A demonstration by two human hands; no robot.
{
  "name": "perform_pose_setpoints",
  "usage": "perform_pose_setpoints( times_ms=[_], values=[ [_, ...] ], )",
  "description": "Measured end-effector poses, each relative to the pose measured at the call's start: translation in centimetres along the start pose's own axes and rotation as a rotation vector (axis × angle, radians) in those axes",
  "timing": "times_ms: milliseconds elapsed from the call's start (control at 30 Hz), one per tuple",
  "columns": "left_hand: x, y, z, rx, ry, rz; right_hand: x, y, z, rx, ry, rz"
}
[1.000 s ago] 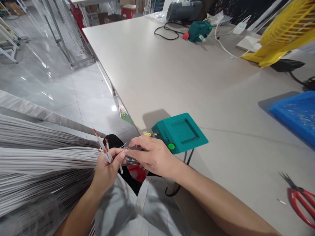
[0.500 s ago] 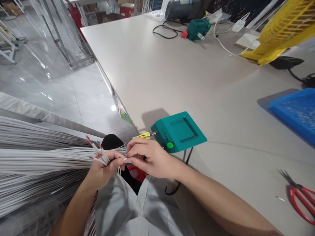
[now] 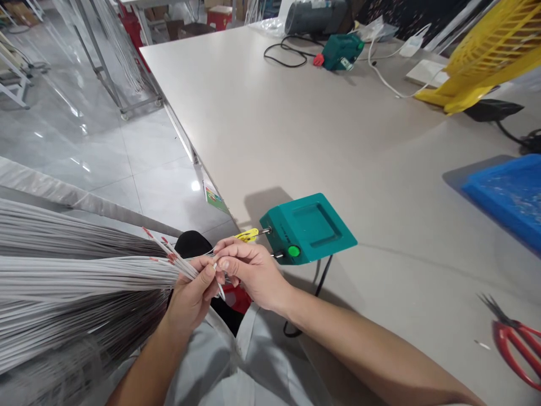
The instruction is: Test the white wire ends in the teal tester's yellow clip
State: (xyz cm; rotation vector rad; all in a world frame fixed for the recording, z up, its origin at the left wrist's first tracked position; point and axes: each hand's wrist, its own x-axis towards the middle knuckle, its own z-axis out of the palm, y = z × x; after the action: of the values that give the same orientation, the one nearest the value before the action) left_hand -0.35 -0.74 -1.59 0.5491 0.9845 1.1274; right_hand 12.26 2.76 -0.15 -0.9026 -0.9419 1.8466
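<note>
My left hand (image 3: 195, 290) is closed around several thin white cords (image 3: 182, 267), their red-marked ends sticking out to the upper left. Against its fingertips, my right hand (image 3: 247, 269) pinches a white cord end, and a short loop of cord hangs below the fingers. The exact grip between the fingertips is partly hidden. A large bundle of white cords (image 3: 84, 276) stretches in from the left to my hands. Just beyond my right hand sits a green device (image 3: 315, 225) with a green button, metal prongs and a yellow clip (image 3: 247, 234) by one prong.
Red-handled scissors (image 3: 513, 332) lie at the right of the table (image 3: 316, 129). Farther back are a blue tray (image 3: 511, 197), a yellow fan (image 3: 486, 62) and a second green device (image 3: 343, 52) with cables. A wheeled metal rack (image 3: 105, 79) stands on the floor at left.
My left hand has shifted slightly right and turned, and the held cord ends now lie flatter. My right fingers have curled in closer, and the cord loop hangs more to the right.
</note>
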Motion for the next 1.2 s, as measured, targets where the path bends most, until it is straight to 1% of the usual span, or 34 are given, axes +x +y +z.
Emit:
perform_pose_setpoints(
  times_ms=[33,100,167,267,333,433,600,700,800,867,967,1067,1200],
  values=[
    [0.0,-0.1,0.0,-0.021,-0.002,-0.003,0.0,0.0,0.0,-0.007,0.0,-0.007],
    [0.0,-0.2,0.1,-0.031,0.01,-0.005,-0.1,0.0,0.0,-0.078,-0.002,-0.079],
    [-0.2,0.0,0.2,0.013,0.034,0.001,-0.2,-0.2,-0.1,-0.221,-0.007,-0.195],
    [-0.5,0.5,0.2,0.145,0.062,0.015,-0.3,-0.6,-0.3,-0.48,0.004,-0.375],
    [-0.7,0.7,0.0,0.21,0.078,0.022,-0.2,-0.7,-0.4,-0.61,0.019,-0.435],
    [-0.8,0.5,-0.4,0.268,0.133,0.037,-0.1,-0.6,-0.7,-0.677,0.029,-0.448],
    [-0.7,0.1,-0.8,0.338,0.229,0.106,-0.2,-0.3,-0.8,-0.645,0.167,-0.457],
    [-0.6,0.4,-0.5,0.371,0.236,0.131,-0.4,-0.5,-0.6,-0.677,0.121,-0.435],
    [-0.7,0.7,-0.1,0.444,0.208,0.133,-0.3,-0.7,-0.4,-0.709,0.077,-0.382],
    [-0.7,0.6,-0.1,0.446,0.195,0.118,-0.2,-0.7,-0.4,-0.718,0.069,-0.382],
    [-0.7,0.0,-0.3,0.337,0.184,0.088,-0.1,-0.5,-0.6,-0.757,0.044,-0.424],
    [-0.6,-0.6,-0.3,0.182,0.181,0.058,-0.1,-0.5,-0.7,-0.812,0.03,-0.406],
    [-0.4,-0.3,0.1,0.051,0.196,0.083,-0.3,-0.5,-0.8,-0.848,-0.003,-0.414]
  ],
)
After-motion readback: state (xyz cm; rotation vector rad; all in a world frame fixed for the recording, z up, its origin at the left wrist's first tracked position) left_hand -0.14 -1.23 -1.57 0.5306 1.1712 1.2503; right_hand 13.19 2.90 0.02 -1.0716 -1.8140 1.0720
